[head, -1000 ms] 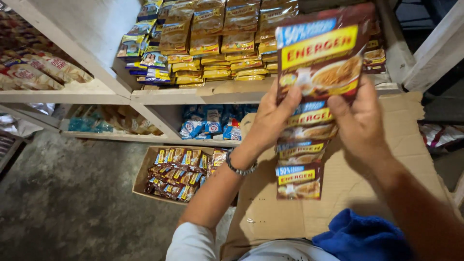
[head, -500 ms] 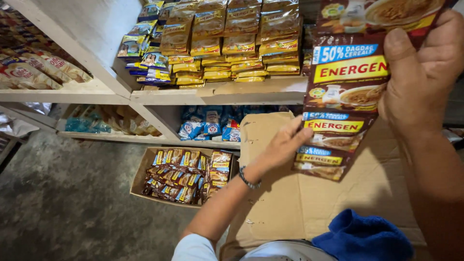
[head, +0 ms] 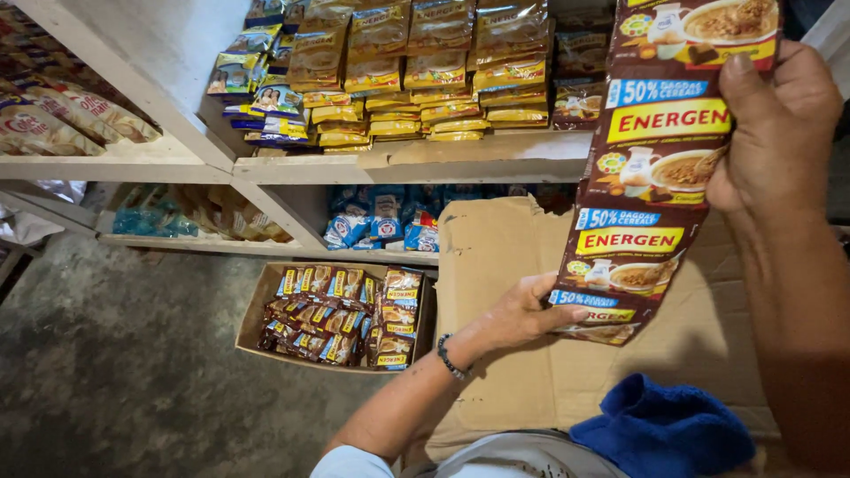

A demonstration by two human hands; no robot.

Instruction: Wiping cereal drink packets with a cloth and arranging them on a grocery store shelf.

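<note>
Head view, the only one here: the person is holding up a long strip of brown cereal-drink sachets (head: 651, 168), joined end to end and hanging down the right side of the scene. The right hand (head: 772, 133) is gripping the strip near its top from the right edge, thumb pressing across the front and the other fingers wrapping behind, so it's clamped on the strip. The left hand (head: 522, 312) is reaching up from below with a dark bracelet (head: 448, 358) on the wrist and is pinching the bottom sachet, thumb on top and fingers curling under it, closed on the strip too.

Behind the strip a flattened cardboard sheet (head: 522, 372) is lying on the near right, and a blue cloth (head: 664, 429) is sitting at the near edge by the person's lap. To the left of that, an open cardboard box (head: 252, 310) on the grey floor (head: 115, 372) is holding more brown sachets, packed in rows. Further back, white wooden shelves (head: 425, 164) are carrying stacks of yellow sachets (head: 416, 80) up top and blue packets (head: 381, 221) on the lower level. Can't tell what the packets at the far left are.
</note>
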